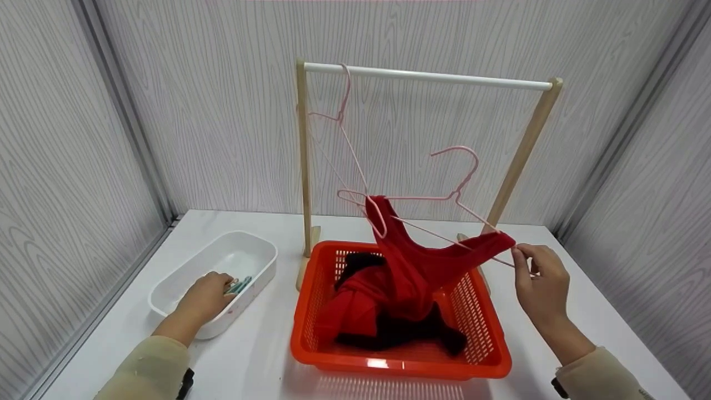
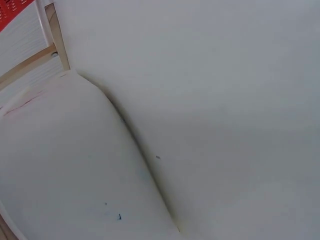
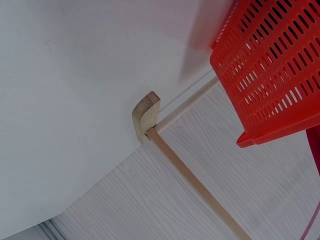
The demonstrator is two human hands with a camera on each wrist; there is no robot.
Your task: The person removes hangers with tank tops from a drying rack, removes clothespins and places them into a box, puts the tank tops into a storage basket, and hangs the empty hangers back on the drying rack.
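My right hand point(image 1: 541, 286) pinches the right end of a pink wire hanger point(image 1: 419, 198) between thumb and fingers. A red sleeveless garment point(image 1: 427, 266) has its straps over the two ends of this hanger and trails into the orange-red basket point(image 1: 400, 366). My left hand point(image 1: 205, 297) reaches down into a white tray point(image 1: 261, 238), beside several green and pink clothespins point(image 1: 240, 285). Its fingertips are partly hidden, so I cannot tell whether it grasps one. Neither wrist view shows a hand; the left one shows the tray's outer wall point(image 2: 75, 160).
A drying rack with a white rail point(image 1: 444, 76) and wooden posts point(image 1: 304, 166) stands behind the basket. Another pink hanger point(image 1: 355, 158) hangs tilted from its left side, overlapping the held one. Dark and red clothes point(image 1: 355, 311) lie in the basket. Patterned walls enclose the white table.
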